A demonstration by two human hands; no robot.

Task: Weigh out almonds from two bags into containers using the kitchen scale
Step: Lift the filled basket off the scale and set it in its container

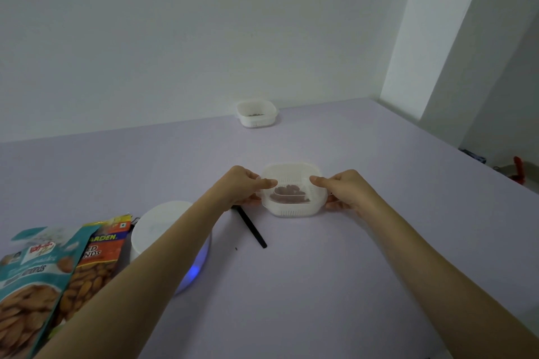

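Holding the tub (291, 210) near the centre of the tabletop (320, 285), the left hand (243, 186) and the right hand (347, 191) each pinch one side of its rim, so both grips are closed on it. Some almonds (288, 194) lie inside. A second tub (256, 119) stands far off at 12 o'clock, also with a few dark pieces in it. The scale (163, 227) at 8 o'clock shows a bare top and a blue light. The teal bag (32, 277) and orange bag (96, 259) stand at 7 o'clock. I judge that both portions are weighed and little is left.
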